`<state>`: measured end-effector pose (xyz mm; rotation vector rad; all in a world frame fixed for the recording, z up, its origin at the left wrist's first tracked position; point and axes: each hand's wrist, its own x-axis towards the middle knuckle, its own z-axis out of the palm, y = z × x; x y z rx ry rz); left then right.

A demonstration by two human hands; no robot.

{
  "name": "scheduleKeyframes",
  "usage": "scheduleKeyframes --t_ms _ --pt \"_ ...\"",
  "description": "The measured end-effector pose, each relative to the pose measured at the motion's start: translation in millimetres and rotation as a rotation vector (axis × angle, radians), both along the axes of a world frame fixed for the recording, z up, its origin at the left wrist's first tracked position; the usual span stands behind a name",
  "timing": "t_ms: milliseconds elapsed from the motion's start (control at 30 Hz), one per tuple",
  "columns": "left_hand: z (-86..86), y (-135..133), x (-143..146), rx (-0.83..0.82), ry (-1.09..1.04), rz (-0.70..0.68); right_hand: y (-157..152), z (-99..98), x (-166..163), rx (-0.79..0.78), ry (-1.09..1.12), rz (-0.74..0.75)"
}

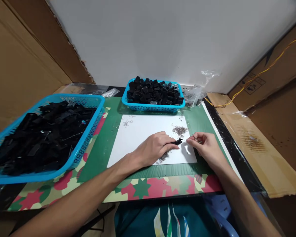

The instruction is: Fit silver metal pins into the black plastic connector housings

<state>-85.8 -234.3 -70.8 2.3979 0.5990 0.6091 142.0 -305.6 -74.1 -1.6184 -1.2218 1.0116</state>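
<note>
Black plastic piece (179,142) gripped in left hand (156,146), over white sheet (138,131); right hand (204,143) pinched shut beside its tip, contents unclear. Probably lining up small-part fitting; needing steady, fine aim next.

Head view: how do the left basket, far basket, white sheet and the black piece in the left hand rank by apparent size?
1. Left basket, nearer the camera than the far one
2. White sheet, partly covered
3. Far basket
4. Black piece
</note>
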Motion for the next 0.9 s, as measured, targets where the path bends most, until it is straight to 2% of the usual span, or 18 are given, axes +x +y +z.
scheduleKeyframes --t_ms 333,633,900 --pt "-4.3 -5 6 0.005 0.039 -0.029 2 -0.4 -19 -0.013 -0.280 -0.036" --pt "-3.5 -6 6 -0.068 0.057 -0.001 0 -3.3 -19 0.039 -0.271 -0.035" --pt "-2.6 -6 6 -0.064 0.059 0.012 -5 -5.6 -22 0.074 -0.345 -0.042"
